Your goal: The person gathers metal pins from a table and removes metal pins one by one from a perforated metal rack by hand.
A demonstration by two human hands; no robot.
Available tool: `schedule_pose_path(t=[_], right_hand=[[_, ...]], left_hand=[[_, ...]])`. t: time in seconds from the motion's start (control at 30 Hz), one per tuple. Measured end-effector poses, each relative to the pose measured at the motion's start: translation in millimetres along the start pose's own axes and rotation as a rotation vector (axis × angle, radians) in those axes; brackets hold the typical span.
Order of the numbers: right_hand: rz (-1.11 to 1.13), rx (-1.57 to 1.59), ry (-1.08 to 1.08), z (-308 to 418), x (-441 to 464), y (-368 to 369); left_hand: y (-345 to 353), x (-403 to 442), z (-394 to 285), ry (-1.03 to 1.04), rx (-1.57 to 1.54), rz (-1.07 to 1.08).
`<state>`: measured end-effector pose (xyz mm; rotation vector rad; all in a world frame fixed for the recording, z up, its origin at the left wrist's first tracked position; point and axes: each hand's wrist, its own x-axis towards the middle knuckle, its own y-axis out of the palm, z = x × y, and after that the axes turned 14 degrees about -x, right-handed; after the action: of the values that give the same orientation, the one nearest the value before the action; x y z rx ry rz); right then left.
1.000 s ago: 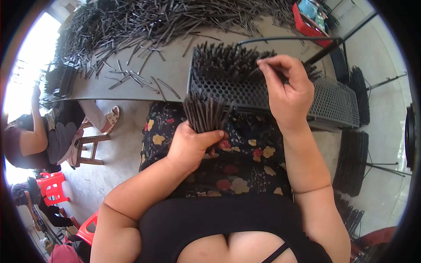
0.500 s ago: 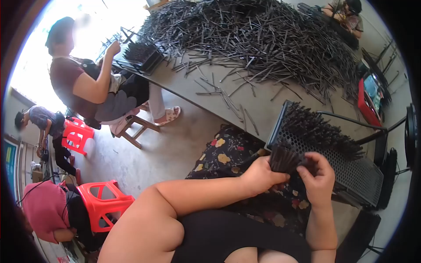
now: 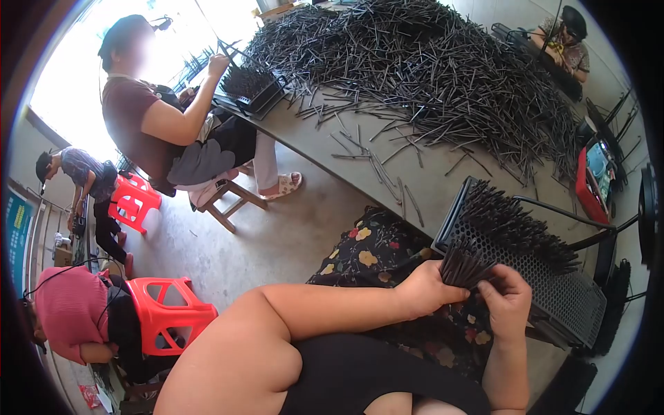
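My left hand (image 3: 430, 292) is wrapped round a bundle of thin dark sticks (image 3: 465, 268), whose upper ends fan out above the fist. At the bundle's right side, my right hand (image 3: 508, 299) has thumb and fingers pinched together at the sticks; the exact stick between them is hard to make out. Just beyond both hands is a black perforated rack (image 3: 553, 290) at the table's edge. Many similar sticks stand packed upright in its holes (image 3: 515, 225), while its near right part shows bare holes. Below the hands, a dark flowered cloth (image 3: 366, 257) covers my lap.
A large heap of loose dark sticks (image 3: 415, 76) covers the far table (image 3: 311, 142), with several strays nearer. A red box (image 3: 592, 181) stands at right. Co-workers sit left (image 3: 131, 131) and far right (image 3: 567, 48). Red stools (image 3: 169, 315) and a wooden stool (image 3: 228, 204) stand left.
The view has shifted, so the surroundings sit further right and lower. My left hand keeps the bundle, and my right hand stays pinched at its side.
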<state>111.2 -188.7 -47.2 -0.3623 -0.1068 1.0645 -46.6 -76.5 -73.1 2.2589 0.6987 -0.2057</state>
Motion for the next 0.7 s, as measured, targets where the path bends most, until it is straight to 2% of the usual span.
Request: schedule_pose_path(t=[0.13,0.23,0.33,0.37,0.43,0.57,0.7], right_hand=[[-0.008,0.012,-0.043,-8.5,-1.7,5.7],[-0.154,0.162,0.044,3.8,-0.2,4.2],[-0.302,0.159,-0.04,10.0,9.7,-21.3],[-0.377,0.151,-0.049,9.9,15.3,-31.4],[-0.516,0.096,-0.26,-9.5,28.9,-51.9],[-0.56,0.049,-0.38,-27.1,31.4,-63.7],[-0.568,0.082,-0.401,-35.8,33.6,-53.7]], left_hand=[[2.2,0.0,0.5,0.028,0.019,-0.001],[1.4,1.8,1.4,0.002,0.108,-0.073],[6.8,-1.1,-16.6,-0.143,0.191,-0.152],[6.8,-0.6,-15.8,-0.109,0.172,-0.169],[-0.6,8.7,-6.9,-0.152,-0.019,-0.188],[-2.0,11.1,-5.1,-0.233,-0.125,-0.186],[-0.9,11.0,-7.6,-0.273,-0.132,-0.171]])
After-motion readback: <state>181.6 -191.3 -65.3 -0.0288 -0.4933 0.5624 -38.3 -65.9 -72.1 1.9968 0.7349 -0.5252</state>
